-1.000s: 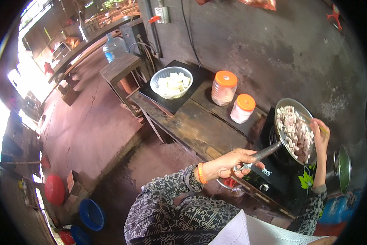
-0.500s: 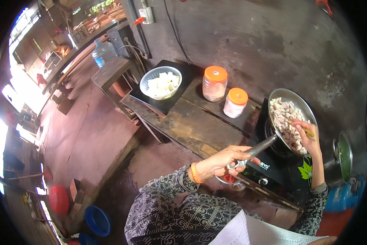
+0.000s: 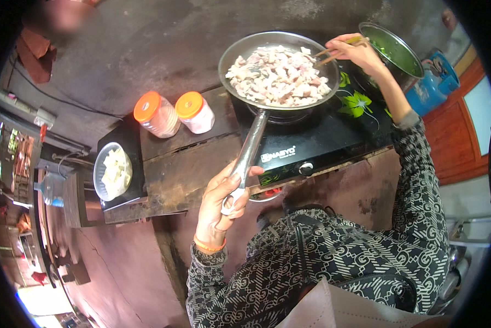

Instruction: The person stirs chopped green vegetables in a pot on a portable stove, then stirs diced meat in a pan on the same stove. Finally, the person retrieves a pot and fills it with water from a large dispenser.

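Grey stained wall (image 3: 163,49) behind, worn wooden bench (image 3: 182,172) ahead of us, black stove (image 3: 341,131) on its right part. Pan (image 3: 231,57) is over the stove: round, shallow, grey metal, long silvery handle (image 3: 252,143) pointing at us. Meat (image 3: 281,76) in it: small uneven chunks, mostly pale pinkish-white, some greyer bits, loosely heaped; pan wall bare along the far and left sides. Our left hand (image 3: 221,199) is wrapped round the handle's end, looped tip showing. Our right hand (image 3: 355,52) pinches chopsticks (image 3: 325,56), tips by the meat's right edge; can't tell if they grip a piece, too small. Left of pan: larger jar (image 3: 158,117), smaller jar (image 3: 197,116), both orange-lidded. Beyond those, bowl (image 3: 99,175) of pale chunks.
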